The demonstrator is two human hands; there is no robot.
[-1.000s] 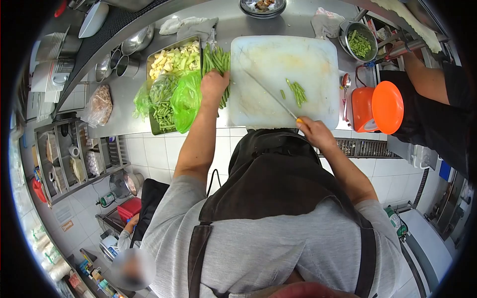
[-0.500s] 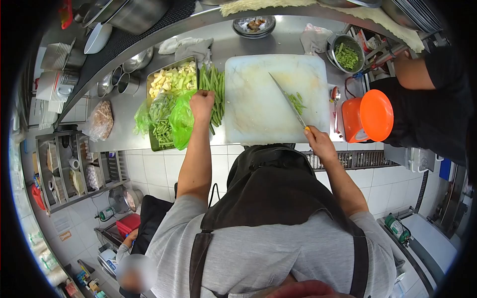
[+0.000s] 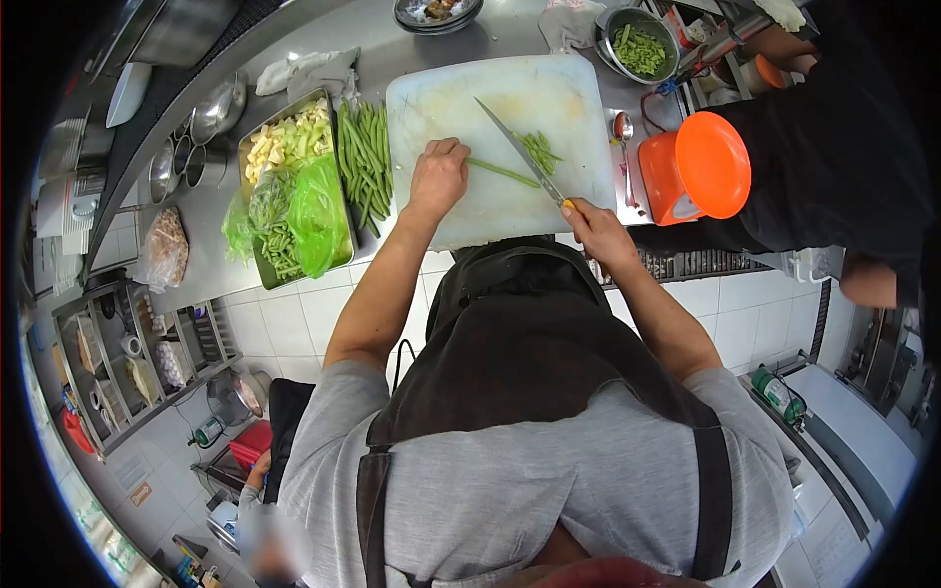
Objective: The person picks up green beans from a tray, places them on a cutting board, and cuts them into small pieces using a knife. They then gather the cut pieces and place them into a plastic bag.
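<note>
My left hand [image 3: 437, 178] holds a few long green beans [image 3: 502, 171] flat on the white cutting board [image 3: 441, 98]. My right hand [image 3: 594, 227] grips a knife [image 3: 518, 149] by its yellow handle, the blade lying across the board over the beans. A small heap of cut bean pieces [image 3: 539, 149] lies just beyond the blade. A pile of whole green beans [image 3: 366, 162] rests on the steel counter left of the board.
A metal tray [image 3: 257, 263] holds chopped pale vegetables [image 3: 284, 137] and green bags. A steel bowl of cut beans [image 3: 639, 46], a spoon and an orange container [image 3: 694, 176] stand right of the board. Another person in black [image 3: 833, 147] works at the right.
My left hand has left the bean pile and brought a few beans onto the board. The knife has stayed over the board, its blade now across those beans.
</note>
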